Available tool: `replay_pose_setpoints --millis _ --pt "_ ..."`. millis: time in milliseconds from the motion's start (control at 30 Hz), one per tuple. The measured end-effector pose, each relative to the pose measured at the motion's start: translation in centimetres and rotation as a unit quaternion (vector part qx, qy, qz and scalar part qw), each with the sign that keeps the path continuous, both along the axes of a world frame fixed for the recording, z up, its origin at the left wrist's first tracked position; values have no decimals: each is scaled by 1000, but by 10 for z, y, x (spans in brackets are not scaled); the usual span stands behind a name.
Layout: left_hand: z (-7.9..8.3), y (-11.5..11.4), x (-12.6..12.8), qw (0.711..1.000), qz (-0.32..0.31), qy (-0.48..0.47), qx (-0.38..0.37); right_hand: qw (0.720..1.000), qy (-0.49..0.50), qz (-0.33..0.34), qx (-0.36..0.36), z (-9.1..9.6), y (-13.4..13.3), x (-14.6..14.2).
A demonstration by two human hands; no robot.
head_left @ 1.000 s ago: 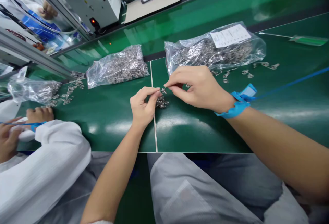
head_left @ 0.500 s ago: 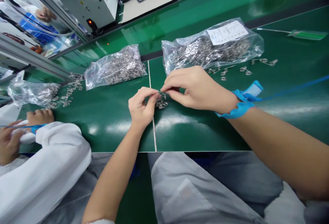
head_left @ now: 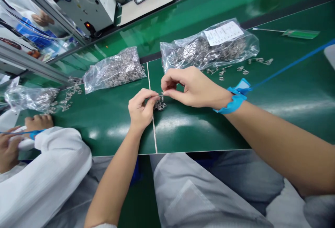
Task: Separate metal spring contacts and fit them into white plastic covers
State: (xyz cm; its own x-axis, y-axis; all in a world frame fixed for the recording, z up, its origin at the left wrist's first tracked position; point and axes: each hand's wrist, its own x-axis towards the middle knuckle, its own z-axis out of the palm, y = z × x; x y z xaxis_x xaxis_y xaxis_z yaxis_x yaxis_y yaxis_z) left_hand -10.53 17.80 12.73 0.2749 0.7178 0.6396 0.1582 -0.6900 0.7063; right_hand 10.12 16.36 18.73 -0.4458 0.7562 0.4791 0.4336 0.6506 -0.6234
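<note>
My left hand is pinched, thumb against forefinger, on one end of a thin metal wire spring. From the other side my right hand, with a blue wrist strap, closes thumb and fingertips at the spring's other end. The fingertips of the two hands are almost touching. Just below them a small clump of shiny wire springs shows against the green table; whether it rests there or hangs from the held spring I cannot tell.
Behind my hands lie a labelled clear bag of springs and a second bag. Loose springs are scattered at right. Farther right lies a green-handled tool. At left, a co-worker's sleeve is near my left forearm.
My right hand's forefinger has curled and lifted a little, while its thumb stays at the spring. My left hand keeps its pinch. The whole view has shifted slightly.
</note>
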Motion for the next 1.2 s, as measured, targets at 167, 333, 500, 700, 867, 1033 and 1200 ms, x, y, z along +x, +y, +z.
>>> replay_pose_setpoints --millis 167,333,500,700,867,1033,1200 --pt "0 1 0 995 -15 60 83 999 16 0 -28 -4 0 -3" --pt "-2 1 0 975 15 141 168 994 11 -25 -108 -10 4 -7" --pt "-2 2 0 986 7 91 141 979 -22 -93 -183 -10 14 6" --pt "1 2 4 994 34 60 83 971 -193 -112 -84 -2 13 25" --pt "-5 1 5 989 71 83 100 993 -69 -25 -94 -2 2 6" --pt "-13 0 4 993 99 56 38 990 15 -42 -137 -10 3 -8" --pt "-5 0 2 989 122 82 14 973 149 -52 -170 -14 8 -4"
